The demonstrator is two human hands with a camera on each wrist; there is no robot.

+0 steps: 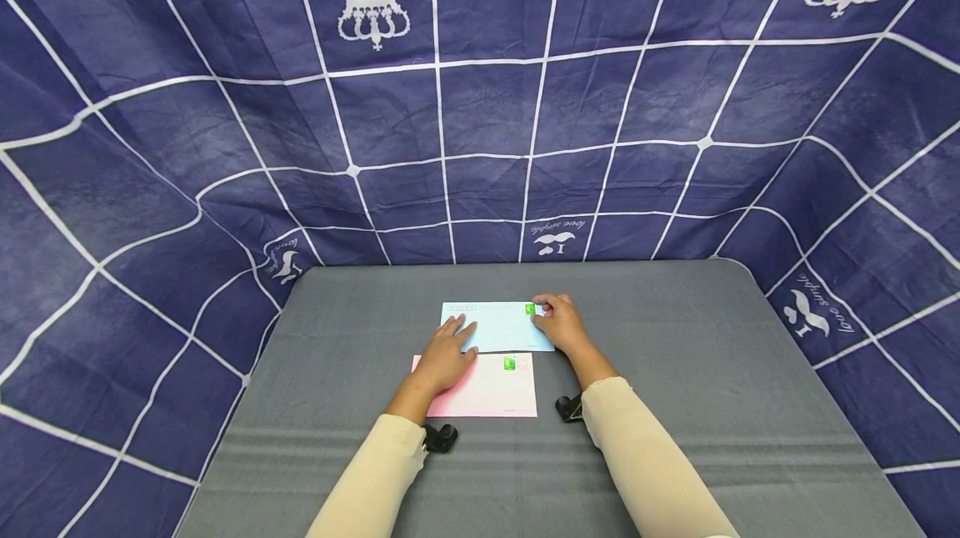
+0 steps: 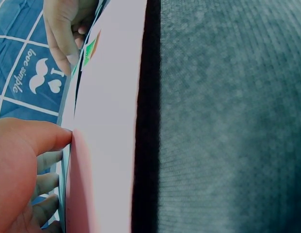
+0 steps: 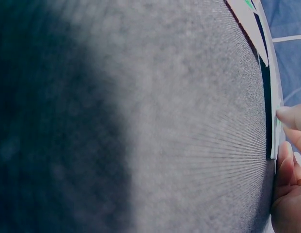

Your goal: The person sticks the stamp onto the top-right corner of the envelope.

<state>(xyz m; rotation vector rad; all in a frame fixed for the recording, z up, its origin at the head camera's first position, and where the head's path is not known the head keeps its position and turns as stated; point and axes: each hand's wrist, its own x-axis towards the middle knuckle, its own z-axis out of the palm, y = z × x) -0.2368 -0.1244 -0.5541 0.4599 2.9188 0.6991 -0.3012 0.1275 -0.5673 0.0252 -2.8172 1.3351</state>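
Observation:
A light blue envelope (image 1: 501, 328) lies flat on the grey table, above a pink envelope (image 1: 491, 392). My left hand (image 1: 446, 356) rests with spread fingers on the blue envelope's left part, its wrist over the pink one. At the blue envelope's upper right corner, my right hand (image 1: 564, 326) holds a small green stamp (image 1: 530, 309) between thumb and index finger. Whether that stamp touches the paper all over is hard to tell. Another green stamp (image 1: 509, 363) sits on the pink envelope's upper right; the left wrist view shows it too.
Grey cloth covers the table (image 1: 675, 404). Behind it and at both sides hangs a navy curtain (image 1: 487, 104) with white grid lines. A black wrist device (image 1: 440, 438) sits at the left cuff, and a second black device (image 1: 569, 409) at the right.

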